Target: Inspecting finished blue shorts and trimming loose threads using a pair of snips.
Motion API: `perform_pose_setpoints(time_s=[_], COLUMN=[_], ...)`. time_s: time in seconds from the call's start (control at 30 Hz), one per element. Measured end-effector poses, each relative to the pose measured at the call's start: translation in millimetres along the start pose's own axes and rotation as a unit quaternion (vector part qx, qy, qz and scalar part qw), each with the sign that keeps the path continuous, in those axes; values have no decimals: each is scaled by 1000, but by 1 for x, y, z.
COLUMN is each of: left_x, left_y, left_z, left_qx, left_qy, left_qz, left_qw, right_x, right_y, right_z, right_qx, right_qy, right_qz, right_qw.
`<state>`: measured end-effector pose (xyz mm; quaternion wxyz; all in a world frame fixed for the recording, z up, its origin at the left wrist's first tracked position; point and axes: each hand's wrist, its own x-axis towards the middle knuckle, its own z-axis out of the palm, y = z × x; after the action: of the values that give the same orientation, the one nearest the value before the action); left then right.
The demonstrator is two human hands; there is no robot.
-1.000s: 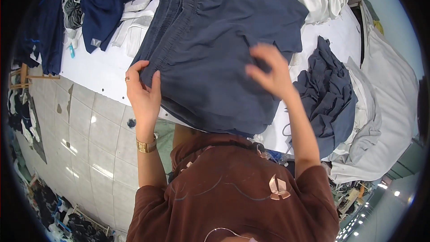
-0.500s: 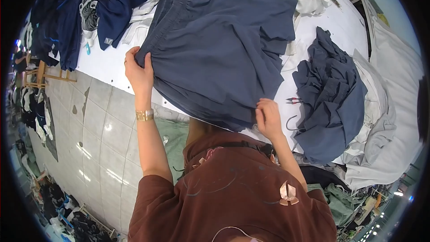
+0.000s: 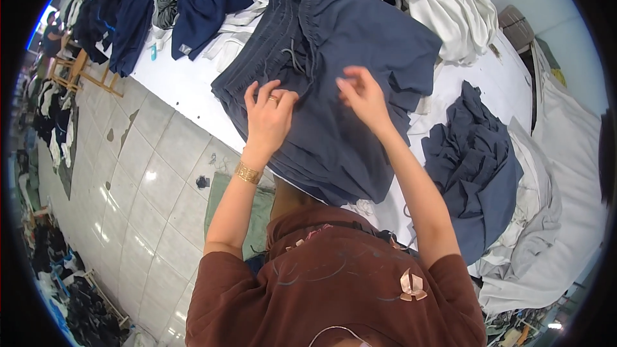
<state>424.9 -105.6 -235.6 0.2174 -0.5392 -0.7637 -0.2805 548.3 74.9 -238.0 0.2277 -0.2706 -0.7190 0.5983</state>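
Note:
A pair of slate-blue shorts (image 3: 360,45) lies spread over the white table, its gathered waistband to the left and its legs to the right. A grey drawstring (image 3: 293,58) hangs out at the front of the waistband. My left hand (image 3: 271,115) rests on the cloth just below the waistband, fingers bent and apart. Over the middle of the shorts is my right hand (image 3: 363,95), fingers loosely curled and apart, with nothing visible in them. Whether its fingertips touch the cloth I cannot tell. To the right lies a crumpled slate-blue garment (image 3: 472,160).
Navy garments (image 3: 209,3) and white straps are heaped at the far left of the table (image 3: 173,87). White cloth (image 3: 453,9) is bunched at the far right, and pale grey fabric (image 3: 565,173) drapes along the right side. Green cloth (image 3: 230,202) lies below the table's front edge.
My left hand has let go of the waistband's corner and shifted right onto the cloth. My right hand has moved up from the lower edge. The waistband's front and drawstring now show.

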Motion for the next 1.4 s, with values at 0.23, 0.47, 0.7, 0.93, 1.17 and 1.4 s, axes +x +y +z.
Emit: perform_pose_setpoints(time_s=[0.23, 0.47, 0.7, 0.93, 1.17, 1.4], left_x=[22, 2, -48, -85, -92, -90], left_y=[-52, -102, -20, 25, 25, 32], left_z=[3, -14, -23, -27, -23, -33], left_qx=[-27, -12, -114, -161, -164, -209], left_qy=[49, -53, -29, -136, -145, -130], left_qz=[-88, -260, -261, -319, -320, -377], left_qw=[995, 964, 958, 924, 922, 893], right_x=[61, -74, -238, -229, -220, -223], right_y=[-4, 40, 87, 95, 110, 123], right_z=[46, -48, -144, -135, -151, -156], right_qx=[44, -109, -446, -499, -592, -368], right_qy=[-3, 116, 202, 154, 132, 243], right_qz=[-50, -27, 138, 94, 86, 60], right_qw=[998, 987, 861, 848, 790, 895])
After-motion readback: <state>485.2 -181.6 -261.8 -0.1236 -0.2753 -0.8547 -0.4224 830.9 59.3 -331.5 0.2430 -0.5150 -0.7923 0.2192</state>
